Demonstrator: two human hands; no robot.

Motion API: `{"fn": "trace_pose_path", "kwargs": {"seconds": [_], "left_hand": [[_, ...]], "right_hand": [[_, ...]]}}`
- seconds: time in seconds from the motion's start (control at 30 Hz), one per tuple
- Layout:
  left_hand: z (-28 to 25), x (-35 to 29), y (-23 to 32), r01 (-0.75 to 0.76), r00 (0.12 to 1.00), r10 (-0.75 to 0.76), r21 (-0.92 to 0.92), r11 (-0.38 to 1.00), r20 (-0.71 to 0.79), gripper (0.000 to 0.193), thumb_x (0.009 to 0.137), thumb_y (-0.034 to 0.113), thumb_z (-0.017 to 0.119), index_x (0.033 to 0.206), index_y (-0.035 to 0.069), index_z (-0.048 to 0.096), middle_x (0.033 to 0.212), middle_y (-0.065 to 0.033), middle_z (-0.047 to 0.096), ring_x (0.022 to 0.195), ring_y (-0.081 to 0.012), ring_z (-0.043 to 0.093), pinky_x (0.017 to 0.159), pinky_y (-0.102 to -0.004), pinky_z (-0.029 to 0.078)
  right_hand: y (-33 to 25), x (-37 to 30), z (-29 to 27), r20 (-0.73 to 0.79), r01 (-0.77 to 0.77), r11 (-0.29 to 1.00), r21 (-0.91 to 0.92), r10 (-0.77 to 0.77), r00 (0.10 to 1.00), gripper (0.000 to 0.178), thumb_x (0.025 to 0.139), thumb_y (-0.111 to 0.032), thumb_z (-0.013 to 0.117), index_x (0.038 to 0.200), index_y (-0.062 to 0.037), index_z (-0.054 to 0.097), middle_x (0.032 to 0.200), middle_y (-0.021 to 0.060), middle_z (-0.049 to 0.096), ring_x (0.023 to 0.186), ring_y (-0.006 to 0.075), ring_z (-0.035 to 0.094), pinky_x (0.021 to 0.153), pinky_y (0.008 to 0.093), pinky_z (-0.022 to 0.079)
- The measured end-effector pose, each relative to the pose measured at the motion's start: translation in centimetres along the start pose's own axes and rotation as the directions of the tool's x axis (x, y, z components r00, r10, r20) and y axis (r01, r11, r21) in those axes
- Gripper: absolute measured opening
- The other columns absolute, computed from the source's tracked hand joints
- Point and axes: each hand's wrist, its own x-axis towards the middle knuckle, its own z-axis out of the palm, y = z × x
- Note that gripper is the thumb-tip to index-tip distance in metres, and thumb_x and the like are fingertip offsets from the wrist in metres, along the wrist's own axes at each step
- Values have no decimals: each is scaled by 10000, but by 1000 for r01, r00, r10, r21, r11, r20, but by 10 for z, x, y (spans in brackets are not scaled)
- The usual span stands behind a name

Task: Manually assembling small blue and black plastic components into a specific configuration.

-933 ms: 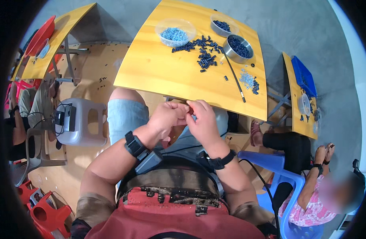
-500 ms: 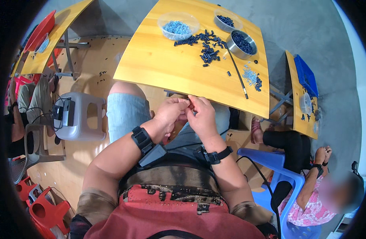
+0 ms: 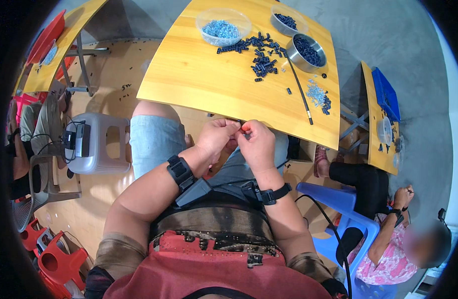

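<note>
My left hand [image 3: 216,139] and my right hand [image 3: 257,147] meet just off the near edge of the yellow table [image 3: 189,89], above my lap. Their thumbs and fingers are closed in pinches, almost touching. A tiny dark piece [image 3: 240,121] shows at the left fingertips; most of it is hidden. What the right fingers pinch cannot be made out. On the tabletop beyond lie loose small black plastic parts [image 3: 264,65]. A slim black rod [image 3: 299,89] lies to their right, beside a little pile of small clear parts [image 3: 316,93].
Toward the table's back stand a clear tub of pale blue parts [image 3: 221,31], another tub with black parts [image 3: 287,21] and a metal bowl [image 3: 308,54]. A grey stool [image 3: 97,149] stands left. At right, a person [image 3: 383,249] sits on a blue chair [image 3: 333,199].
My right hand has shifted slightly right and its fingers have curled in more. The left hand stays nearly in place. The view has tilted slightly.
</note>
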Motion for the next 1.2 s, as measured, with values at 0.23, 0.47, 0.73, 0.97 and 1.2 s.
{"fn": "trace_pose_path", "kwargs": {"seconds": [0.23, 0.47, 0.73, 0.97, 1.2], "left_hand": [[-2, 9, -6, -1, 999, 0, -24, 1000, -37, 146, 911, 136, 525, 851, 20, 589, 707, -54, 597, 551, -117, 552, 502, -231, 459], [14, -6, 10, 2, 995, 3, 52, 999, -95, 158, 911, 146, 531, 856, 13, 598, 725, -47, 599, 572, -117, 556, 519, -230, 455], [11, 6, -4, -58, 994, 46, -115, 992, -104, 147, 900, 99, 529, 825, -13, 587, 724, -69, 592, 625, -142, 564, 601, -271, 488], [7, 5, 5, 52, 997, -57, -104, 993, -44, 151, 904, 113, 521, 824, 11, 599, 729, -58, 595, 631, -135, 564, 601, -260, 481], [2, -1, 8, 45, 997, -40, -74, 996, 67, 155, 919, 133, 500, 926, 21, 607, 872, -69, 640, 750, -132, 606, 664, -248, 497]], "right_hand": [[1, 2, 2, 40, -32, 999, -1, 32, 999, 157, 686, -90, 721, 730, -9, 594, 666, 122, 589, 568, 224, 577, 548, 301, 470], [-3, 9, -7, 68, 66, 996, -60, -62, 996, 123, 684, -79, 707, 715, -18, 604, 671, 129, 594, 600, 258, 586, 551, 329, 465], [-2, 14, -9, 74, 151, 986, -68, -146, 987, 96, 653, -61, 693, 691, -31, 611, 666, 122, 598, 628, 292, 582, 565, 356, 463], [0, 16, -9, 84, 125, 992, -24, -123, 989, 106, 685, -86, 657, 674, -39, 562, 663, 127, 563, 637, 315, 555, 581, 404, 454], [-9, 11, -13, 111, -46, 997, 58, 39, 993, 159, 678, -64, 643, 818, -31, 576, 742, 148, 579, 683, 337, 571, 599, 399, 464]]}}
